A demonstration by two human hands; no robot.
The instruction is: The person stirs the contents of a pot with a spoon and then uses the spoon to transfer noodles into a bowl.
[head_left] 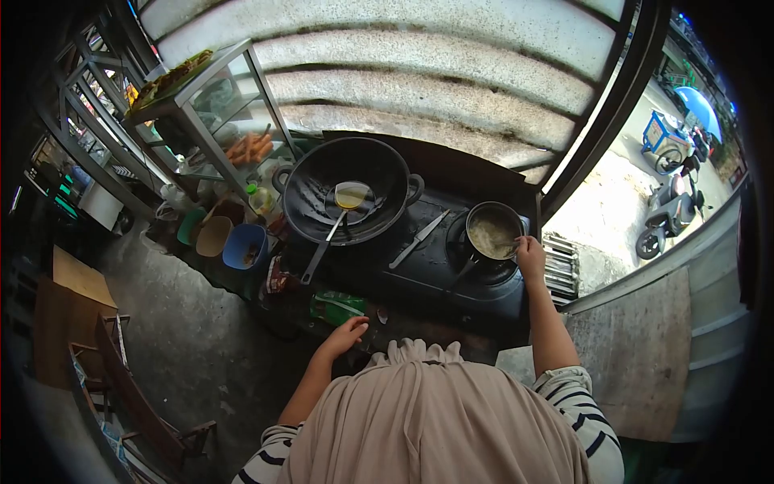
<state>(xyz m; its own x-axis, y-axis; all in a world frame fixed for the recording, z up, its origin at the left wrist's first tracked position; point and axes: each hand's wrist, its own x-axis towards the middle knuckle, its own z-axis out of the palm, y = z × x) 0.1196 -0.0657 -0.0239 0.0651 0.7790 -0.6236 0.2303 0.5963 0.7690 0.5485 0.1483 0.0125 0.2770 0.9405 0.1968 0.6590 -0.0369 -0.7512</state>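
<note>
My right hand [530, 258] is closed around the end of a short metal utensil [508, 244], whose other end dips into a small dark saucepan [493, 208]. Pale, cloudy liquid with bits in it fills the pan, which stands on the right burner. At the counter's front edge, my left hand [345, 335] is open with its fingers loosely extended, just below a green packet [339, 306]. A knife [419, 239] lies on the stove between the pan and a large black wok [298, 198]. A long-handled ladle [328, 242] rests in the wok, its bowl holding yellowish liquid.
Blue [244, 247], tan and green bowls line the counter's left side beside a green-capped bottle [260, 199]. A glass display case [234, 121] stands behind them. A wooden bench [133, 395] is on the floor at left. Outside at right, a motorbike [673, 211] is parked.
</note>
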